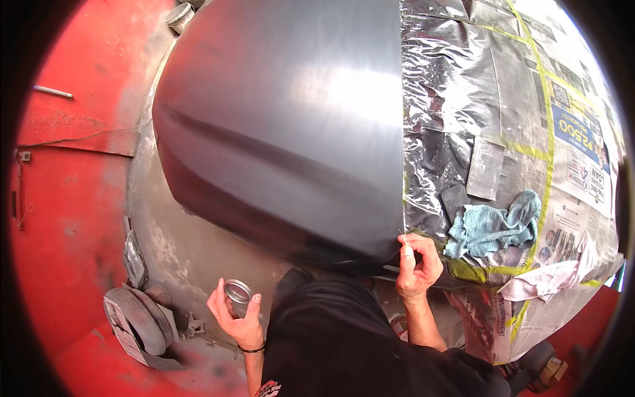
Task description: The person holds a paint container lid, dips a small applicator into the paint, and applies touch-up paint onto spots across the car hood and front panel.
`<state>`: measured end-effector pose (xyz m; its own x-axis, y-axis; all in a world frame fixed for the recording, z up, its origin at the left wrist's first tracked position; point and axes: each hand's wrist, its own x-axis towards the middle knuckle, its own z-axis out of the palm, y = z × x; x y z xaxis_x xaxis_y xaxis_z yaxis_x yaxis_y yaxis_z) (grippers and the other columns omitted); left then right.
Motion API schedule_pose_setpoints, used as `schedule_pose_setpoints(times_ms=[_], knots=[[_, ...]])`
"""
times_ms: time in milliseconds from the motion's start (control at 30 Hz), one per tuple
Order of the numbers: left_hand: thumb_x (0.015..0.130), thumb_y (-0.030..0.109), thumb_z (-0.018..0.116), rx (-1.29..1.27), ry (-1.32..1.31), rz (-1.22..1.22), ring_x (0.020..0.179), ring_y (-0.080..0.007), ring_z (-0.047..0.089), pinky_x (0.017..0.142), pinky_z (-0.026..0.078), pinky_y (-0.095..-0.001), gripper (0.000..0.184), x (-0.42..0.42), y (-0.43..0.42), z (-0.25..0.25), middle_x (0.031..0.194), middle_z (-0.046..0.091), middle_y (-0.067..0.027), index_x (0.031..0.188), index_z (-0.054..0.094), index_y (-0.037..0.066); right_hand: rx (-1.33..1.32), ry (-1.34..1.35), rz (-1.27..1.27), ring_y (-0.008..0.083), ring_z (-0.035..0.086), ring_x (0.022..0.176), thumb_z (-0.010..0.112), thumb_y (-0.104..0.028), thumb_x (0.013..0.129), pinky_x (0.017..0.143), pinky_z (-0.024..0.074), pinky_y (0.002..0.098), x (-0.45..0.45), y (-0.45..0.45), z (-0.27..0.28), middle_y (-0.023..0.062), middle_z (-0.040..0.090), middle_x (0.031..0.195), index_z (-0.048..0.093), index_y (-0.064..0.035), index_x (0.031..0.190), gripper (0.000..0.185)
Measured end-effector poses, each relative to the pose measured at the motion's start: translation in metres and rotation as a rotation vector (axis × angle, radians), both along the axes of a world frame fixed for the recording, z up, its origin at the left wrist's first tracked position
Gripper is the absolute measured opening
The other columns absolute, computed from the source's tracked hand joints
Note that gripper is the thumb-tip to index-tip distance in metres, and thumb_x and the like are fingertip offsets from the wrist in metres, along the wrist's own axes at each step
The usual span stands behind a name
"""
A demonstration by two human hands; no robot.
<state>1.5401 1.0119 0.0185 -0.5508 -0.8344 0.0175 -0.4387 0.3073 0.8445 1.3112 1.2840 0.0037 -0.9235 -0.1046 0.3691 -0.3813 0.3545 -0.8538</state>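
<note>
A small round metal tin or lid (238,291) is held between the thumb and fingers of my left hand (235,319), which has a dark band at the wrist. My right hand (419,266) pinches something thin and pale at the rear corner of a dark grey car hood (284,145). What exactly it holds is too small to tell. Just right of that hand, a teal cloth (493,228) lies on the plastic and paper masking (450,86). A grey rectangular sheet (485,168) and a smaller dark pad (454,200) rest beside the cloth.
Yellow tape (544,99) runs over newspaper (582,142) on the right. A pinkish white cloth (549,279) hangs at the lower right. Round discs (142,322) stand on the floor at lower left, near the red wall (73,178).
</note>
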Motion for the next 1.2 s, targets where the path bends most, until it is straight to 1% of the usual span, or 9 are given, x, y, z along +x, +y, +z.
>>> schedule_pose_setpoints(times_ms=[100, 300, 433, 500, 633, 733, 867, 1000, 1200], knots=[[0.087, -0.002, 0.086, 0.014, 0.023, 0.009, 0.128, -0.0219, 0.059, 0.109, 0.053, -0.0373, 0.077, 0.01, -0.006, -0.007, 0.144, 0.049, -0.0084, 0.158, 0.055, 0.001, -0.014, -0.013, -0.014, 0.0247, 0.073, 0.094, 0.066, 0.001, 0.097, 0.089, 0.0576, 0.0369, 0.002, -0.003, 0.0, 0.0168, 0.077, 0.1, 0.068, 0.003, 0.099, 0.004], [0.08, 0.001, 0.094, 0.041, 0.108, 0.06, 0.125, -0.0233, 0.06, 0.107, 0.052, -0.0371, 0.083, 0.029, -0.027, -0.011, 0.142, 0.049, -0.0108, 0.155, 0.057, -0.001, -0.035, -0.013, -0.063, 0.0207, 0.068, 0.094, 0.063, -0.001, 0.104, 0.092, 0.0547, 0.0357, 0.004, -0.005, -0.009, 0.013, 0.073, 0.099, 0.068, 0.0031, 0.101, 0.007], [0.082, 0.001, 0.093, 0.022, 0.11, 0.031, 0.128, -0.0239, 0.059, 0.11, 0.051, -0.0382, 0.083, 0.054, -0.058, -0.017, 0.144, 0.048, -0.0105, 0.156, 0.056, 0.0, -0.125, -0.002, -0.102, 0.0105, 0.062, 0.079, 0.064, -0.005, 0.107, 0.079, 0.052, 0.0262, 0.005, -0.005, -0.02, 0.0115, 0.076, 0.111, 0.072, 0.0023, 0.109, 0.011], [0.085, -0.001, 0.089, 0.029, 0.132, 0.003, 0.131, -0.0236, 0.058, 0.112, 0.051, -0.0379, 0.079, 0.064, -0.078, -0.016, 0.145, 0.048, -0.0093, 0.157, 0.055, 0.0, -0.116, -0.019, -0.158, 0.01, 0.062, 0.079, 0.064, -0.008, 0.108, 0.077, 0.0515, 0.0255, 0.005, -0.007, -0.02, 0.0096, 0.076, 0.111, 0.073, 0.0017, 0.11, 0.013], [0.083, -0.001, 0.089, 0.006, 0.128, -0.025, 0.131, -0.0245, 0.058, 0.111, 0.052, -0.0394, 0.081, 0.097, -0.135, -0.021, 0.144, 0.049, -0.0106, 0.157, 0.056, 0.001, -0.085, -0.001, -0.276, 0.0077, 0.063, 0.076, 0.068, -0.011, 0.109, 0.075, 0.0524, 0.0244, 0.004, -0.015, -0.017, 0.0049, 0.078, 0.107, 0.077, -0.0012, 0.11, 0.013], [0.081, -0.002, 0.089, -0.057, 0.107, -0.077, 0.13, -0.0252, 0.059, 0.11, 0.053, -0.0402, 0.081, 0.129, -0.184, -0.024, 0.144, 0.049, -0.0114, 0.156, 0.057, 0.001, -0.193, 0.071, -0.406, 0.008, 0.064, 0.076, 0.069, -0.01, 0.109, 0.076, 0.0521, 0.024, 0.009, -0.039, -0.018, 0.004, 0.079, 0.103, 0.077, -0.0018, 0.109, 0.012], [0.08, -0.002, 0.09, -0.126, 0.026, -0.119, 0.128, -0.0256, 0.06, 0.11, 0.052, -0.0404, 0.082, 0.163, -0.237, -0.019, 0.141, 0.05, -0.0111, 0.156, 0.058, 0.002, -0.186, 0.052, -0.397, 0.0076, 0.066, 0.077, 0.067, -0.01, 0.11, 0.077, 0.0546, 0.0247, 0.036, -0.099, -0.002, 0.0046, 0.08, 0.106, 0.076, -0.0015, 0.107, 0.013], [0.08, -0.002, 0.09, -0.165, 0.004, -0.154, 0.128, -0.0252, 0.06, 0.109, 0.052, -0.0396, 0.083, 0.176, -0.271, -0.02, 0.141, 0.05, -0.0109, 0.156, 0.058, 0.002, -0.217, 0.061, -0.322, 0.0103, 0.067, 0.079, 0.068, -0.006, 0.109, 0.077, 0.057, 0.0268, 0.051, -0.126, -0.002, 0.0094, 0.079, 0.108, 0.073, 0.0001, 0.11, 0.008], [0.084, -0.001, 0.088, -0.114, 0.092, -0.084, 0.133, -0.0269, 0.059, 0.113, 0.052, -0.0419, 0.08, 0.149, -0.25, -0.013, 0.144, 0.048, -0.0118, 0.157, 0.056, 0.0, -0.205, 0.047, -0.303, 0.0103, 0.069, 0.082, 0.068, -0.007, 0.109, 0.08, 0.0578, 0.0275, 0.027, -0.121, 0.015, 0.0098, 0.08, 0.11, 0.073, -0.0002, 0.11, 0.008]])
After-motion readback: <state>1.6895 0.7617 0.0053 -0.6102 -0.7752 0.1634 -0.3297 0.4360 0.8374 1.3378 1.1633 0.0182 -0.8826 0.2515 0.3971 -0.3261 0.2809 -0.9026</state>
